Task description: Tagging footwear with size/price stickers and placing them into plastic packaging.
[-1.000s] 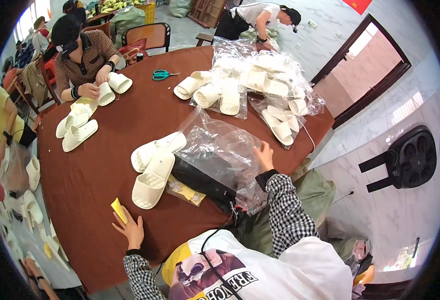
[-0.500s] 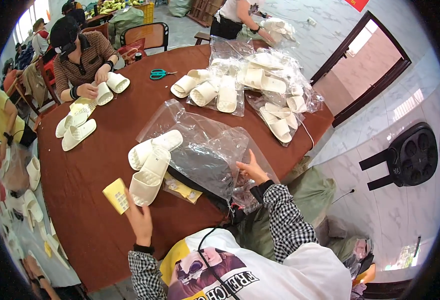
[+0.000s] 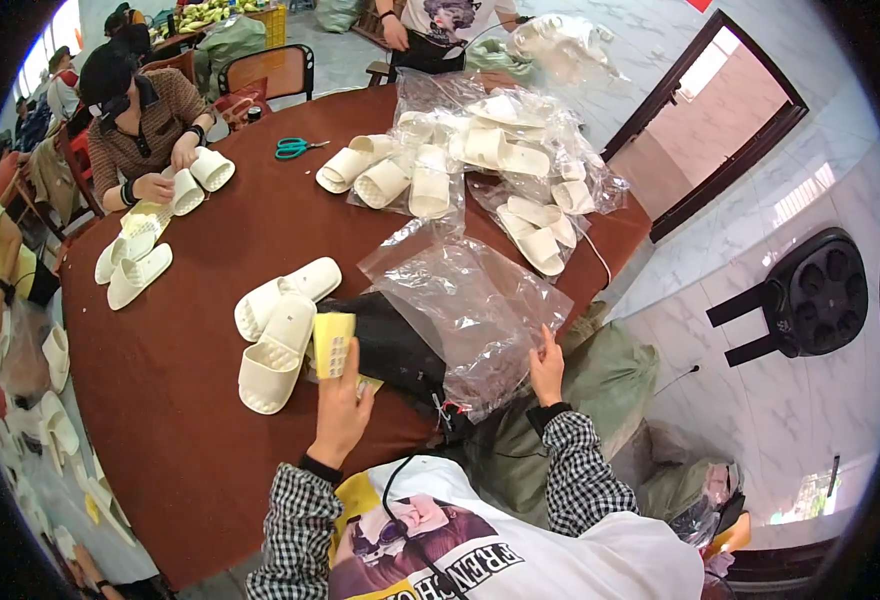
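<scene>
My left hand (image 3: 340,415) is closed on a yellow sticker sheet (image 3: 334,345) with rows of small pale marks, raised just right of a pair of white slippers. One slipper (image 3: 278,362) points toward me, and its mate (image 3: 305,280) lies crosswise behind it. At the edge of a large clear plastic bag (image 3: 450,290), my right hand (image 3: 547,375) grips the film between its fingers. Beneath the bag is a black cloth-like thing (image 3: 385,345), partly covered. Another yellow piece (image 3: 370,384) shows in part behind my left hand.
Bagged white slippers (image 3: 500,140) are heaped at the far right of the brown table (image 3: 170,400). Teal scissors (image 3: 298,148) lie at the back. Across the left side, a co-worker (image 3: 145,110) handles white slippers. Green sacks (image 3: 610,390) stand at my right.
My left hand has moved right with the yellow sheet, past the slippers. The plastic bag has shifted right, away from the slippers, with my right hand now at its edge.
</scene>
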{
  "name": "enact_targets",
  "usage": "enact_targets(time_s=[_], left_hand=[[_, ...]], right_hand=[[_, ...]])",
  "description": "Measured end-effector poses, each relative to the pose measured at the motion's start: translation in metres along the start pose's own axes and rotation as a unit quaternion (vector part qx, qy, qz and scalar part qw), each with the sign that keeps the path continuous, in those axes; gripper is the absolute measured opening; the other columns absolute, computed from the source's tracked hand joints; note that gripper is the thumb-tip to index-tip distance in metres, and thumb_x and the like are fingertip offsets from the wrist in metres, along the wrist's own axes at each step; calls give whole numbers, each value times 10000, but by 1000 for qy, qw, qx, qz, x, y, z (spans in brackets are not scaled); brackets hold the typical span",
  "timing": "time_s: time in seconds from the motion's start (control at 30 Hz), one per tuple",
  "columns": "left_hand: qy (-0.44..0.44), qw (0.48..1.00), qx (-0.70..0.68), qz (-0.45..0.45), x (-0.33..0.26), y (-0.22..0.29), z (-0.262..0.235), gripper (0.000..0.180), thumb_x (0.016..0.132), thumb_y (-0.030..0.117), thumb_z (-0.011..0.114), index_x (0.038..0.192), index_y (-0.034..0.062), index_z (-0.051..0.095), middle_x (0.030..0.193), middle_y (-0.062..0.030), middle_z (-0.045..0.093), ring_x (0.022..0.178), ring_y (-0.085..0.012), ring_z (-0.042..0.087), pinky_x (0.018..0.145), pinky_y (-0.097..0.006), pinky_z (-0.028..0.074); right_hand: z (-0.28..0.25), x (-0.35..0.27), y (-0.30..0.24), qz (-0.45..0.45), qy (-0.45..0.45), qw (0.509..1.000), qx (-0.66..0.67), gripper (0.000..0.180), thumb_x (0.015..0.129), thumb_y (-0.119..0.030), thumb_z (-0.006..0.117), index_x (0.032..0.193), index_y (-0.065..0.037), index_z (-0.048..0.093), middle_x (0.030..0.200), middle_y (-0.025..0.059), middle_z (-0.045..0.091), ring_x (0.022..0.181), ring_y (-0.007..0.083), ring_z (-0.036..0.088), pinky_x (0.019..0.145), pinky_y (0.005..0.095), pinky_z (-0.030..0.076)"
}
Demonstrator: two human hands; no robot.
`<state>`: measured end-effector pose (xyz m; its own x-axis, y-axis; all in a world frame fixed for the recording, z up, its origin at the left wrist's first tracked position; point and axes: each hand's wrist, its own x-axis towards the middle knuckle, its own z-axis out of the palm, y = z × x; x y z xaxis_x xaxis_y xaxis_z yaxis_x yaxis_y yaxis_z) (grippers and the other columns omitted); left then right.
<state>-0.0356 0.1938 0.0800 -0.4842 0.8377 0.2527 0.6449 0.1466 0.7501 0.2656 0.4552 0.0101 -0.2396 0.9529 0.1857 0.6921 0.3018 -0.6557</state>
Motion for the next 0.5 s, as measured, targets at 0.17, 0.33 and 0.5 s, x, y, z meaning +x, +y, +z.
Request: enact_targets(time_s=[0.17,0.33,0.5], left_hand=[[-21,996,26,81,42,10,24,744,807,49,656,1477,-1,334,1325,-271,494,1149,-436,488,997,-476,387],[-70,992,61,86,71,-2,52,700,810,99,666,1443,3,383,1266,-240,527,1138,-402,506,1054,-469,365],[-73,984,118,115,79,2,80,635,823,135,651,1405,5,434,1353,-180,490,1340,-343,392,1125,-510,284]], right_hand=[[-47,0,-17,53,-218,953,-202,793,850,-322,701,1514,-188,289,1345,270,444,1073,428,557,939,455,455],[-76,55,-116,-282,-193,934,-105,470,877,-141,637,1331,-72,538,1357,170,521,1179,372,534,978,415,450],[19,135,-115,-341,-164,925,-23,404,866,-66,602,1269,-68,580,1337,185,523,1208,378,506,997,403,434]])
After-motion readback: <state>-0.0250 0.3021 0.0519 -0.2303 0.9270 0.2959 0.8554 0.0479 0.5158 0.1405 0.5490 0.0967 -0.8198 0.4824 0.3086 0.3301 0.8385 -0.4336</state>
